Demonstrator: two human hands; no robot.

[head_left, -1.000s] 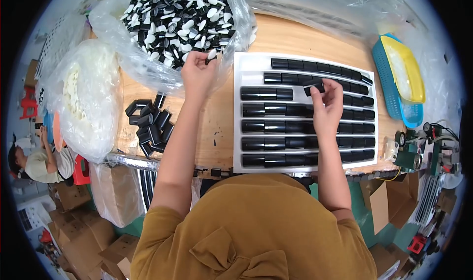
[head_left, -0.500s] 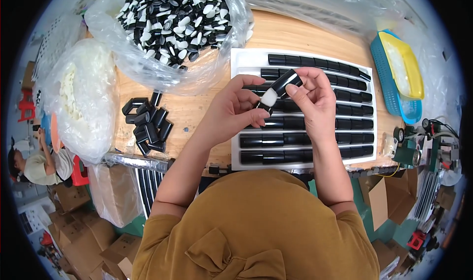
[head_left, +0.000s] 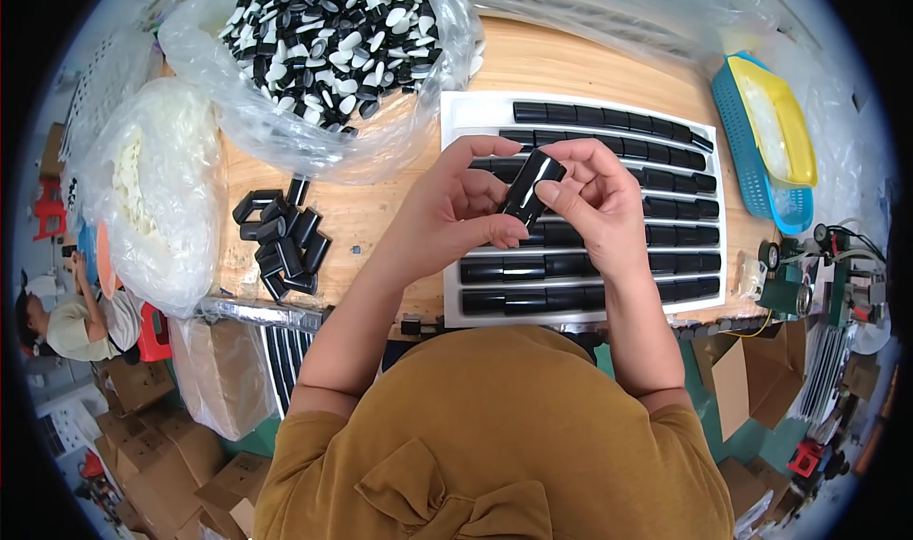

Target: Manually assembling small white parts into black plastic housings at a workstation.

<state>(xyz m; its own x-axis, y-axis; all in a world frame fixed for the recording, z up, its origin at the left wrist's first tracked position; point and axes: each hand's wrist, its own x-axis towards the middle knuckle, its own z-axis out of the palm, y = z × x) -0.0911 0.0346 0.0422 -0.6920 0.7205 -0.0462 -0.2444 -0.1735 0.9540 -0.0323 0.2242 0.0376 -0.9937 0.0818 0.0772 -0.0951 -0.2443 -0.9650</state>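
Note:
A glossy black oval tube [head_left: 534, 181] is held tilted between my two hands, above a white foam tray [head_left: 459, 114]. My left hand [head_left: 455, 205] pinches its lower end between thumb and fingers. The upper end is in the grip of my right hand [head_left: 601, 202], thumb on the near side. No white part shows on the tube now. Rows of black tubes [head_left: 561, 299] lie in the tray's grooves beneath my hands, partly hidden by them.
Several loose black casings [head_left: 285, 245] lie heaped left of the tray. Behind them an open plastic bag [head_left: 333, 46] holds many black and white pieces. Another bag [head_left: 143, 188] of cream pieces stands at left. Blue and yellow baskets [head_left: 751, 150] stand at right. A person [head_left: 86, 317] sits far left.
The black cap in my right hand has come down over the white-topped piece in my left. The white part is now covered, and the two read as one tube.

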